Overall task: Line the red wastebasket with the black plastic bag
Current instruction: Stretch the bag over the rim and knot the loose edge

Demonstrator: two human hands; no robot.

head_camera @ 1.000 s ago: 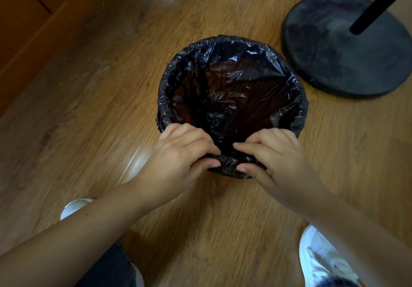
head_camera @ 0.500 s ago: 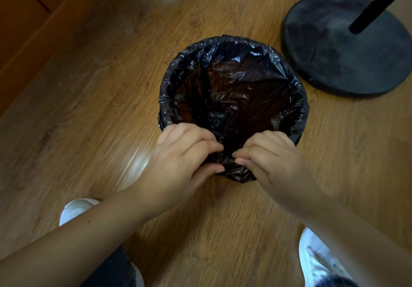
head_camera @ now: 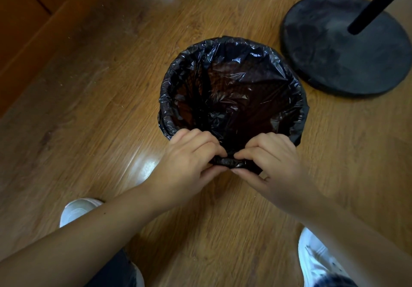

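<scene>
One wastebasket (head_camera: 299, 138) stands on the wooden floor (head_camera: 89, 119), wrapped all round by one black plastic bag (head_camera: 231, 90) folded over its rim; a reddish tint shows through the film inside. Two hands meet at the basket's near rim: the left hand (head_camera: 189, 159) and right hand (head_camera: 274, 164) each pinch a gathered twist of bag between thumb and fingers, knuckles almost touching. One black round stand base (head_camera: 334, 52) sits just beyond the basket's far right. Two white shoes (head_camera: 75, 208) flank the forearms, nearer than the basket.

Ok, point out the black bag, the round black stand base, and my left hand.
black bag (head_camera: 236, 99): head view, on the crinkled liner inside.
stand base (head_camera: 330, 54): head view, on the flat disc top.
left hand (head_camera: 189, 159): head view, on its back.
</scene>
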